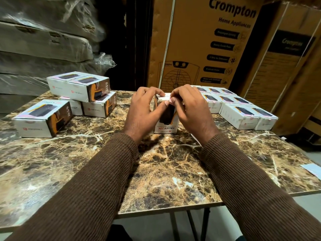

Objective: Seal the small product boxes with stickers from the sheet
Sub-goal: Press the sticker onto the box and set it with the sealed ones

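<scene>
A small white product box (165, 126) marked HALLEY 20K stands upright on the marble table (165, 171), in the middle. My left hand (144, 110) grips its top left side, thumb on the front face. My right hand (191, 108) curls over the top right edge, its thumb pressing a small pale sticker (172, 100) at the top flap. A pale blue sticker sheet (311, 169) lies at the table's right edge.
Several loose boxes (81, 89) are stacked at the back left, one more (43, 119) nearer the left edge. Rows of flat boxes (241, 110) fill the back right. Large Crompton cartons (217, 42) stand behind; wrapped bundles (43, 40) are at far left.
</scene>
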`<state>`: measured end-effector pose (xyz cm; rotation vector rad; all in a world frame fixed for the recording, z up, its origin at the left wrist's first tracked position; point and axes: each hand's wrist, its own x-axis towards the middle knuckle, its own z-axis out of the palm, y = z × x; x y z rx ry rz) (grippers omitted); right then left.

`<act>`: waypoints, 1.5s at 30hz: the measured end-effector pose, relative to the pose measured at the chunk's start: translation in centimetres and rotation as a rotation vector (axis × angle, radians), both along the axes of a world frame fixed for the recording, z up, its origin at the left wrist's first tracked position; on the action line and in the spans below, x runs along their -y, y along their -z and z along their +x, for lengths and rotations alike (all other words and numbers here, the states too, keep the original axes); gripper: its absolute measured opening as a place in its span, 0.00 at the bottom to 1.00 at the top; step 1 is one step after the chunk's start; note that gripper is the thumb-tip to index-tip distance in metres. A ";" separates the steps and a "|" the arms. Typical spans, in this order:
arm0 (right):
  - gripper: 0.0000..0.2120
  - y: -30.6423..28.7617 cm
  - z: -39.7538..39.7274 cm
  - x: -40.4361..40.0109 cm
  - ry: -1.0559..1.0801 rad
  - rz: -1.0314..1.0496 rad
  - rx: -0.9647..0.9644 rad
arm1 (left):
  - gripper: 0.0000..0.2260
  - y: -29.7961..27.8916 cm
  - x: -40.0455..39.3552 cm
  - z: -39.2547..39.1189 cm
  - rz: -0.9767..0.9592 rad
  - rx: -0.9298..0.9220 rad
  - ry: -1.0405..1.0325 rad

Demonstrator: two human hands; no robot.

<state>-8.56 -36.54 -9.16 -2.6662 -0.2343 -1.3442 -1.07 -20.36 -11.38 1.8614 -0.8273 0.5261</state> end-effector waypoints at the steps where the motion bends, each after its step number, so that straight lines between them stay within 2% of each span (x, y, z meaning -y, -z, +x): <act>1: 0.06 0.0 0.0 0.1 -0.009 0.000 -0.003 | 0.10 0.0 0.0 0.0 -0.001 -0.002 0.000; 12: 0.08 0.0 0.0 0.5 -0.052 0.014 -0.028 | 0.10 -0.1 -0.1 -0.2 0.002 -0.022 -0.005; 17: 0.18 0.0 -0.1 0.4 -0.078 0.059 -0.039 | 0.10 -0.1 -0.1 -0.1 0.002 -0.026 0.001; 19: 0.19 -0.1 -0.2 0.4 -0.103 0.086 -0.037 | 0.10 0.0 -0.1 -0.1 0.006 -0.021 -0.002; 23: 0.12 0.0 -0.3 0.5 -0.146 0.156 -0.012 | 0.10 0.1 -0.1 0.0 0.007 -0.021 -0.003; 28: 0.03 0.1 -0.4 0.5 -0.116 0.063 0.003 | 0.10 0.0 -0.1 0.0 0.016 -0.019 -0.007; 45: 0.08 0.4 -0.3 0.2 -0.116 0.146 0.019 | 0.10 0.0 -0.1 0.0 0.014 -0.020 -0.009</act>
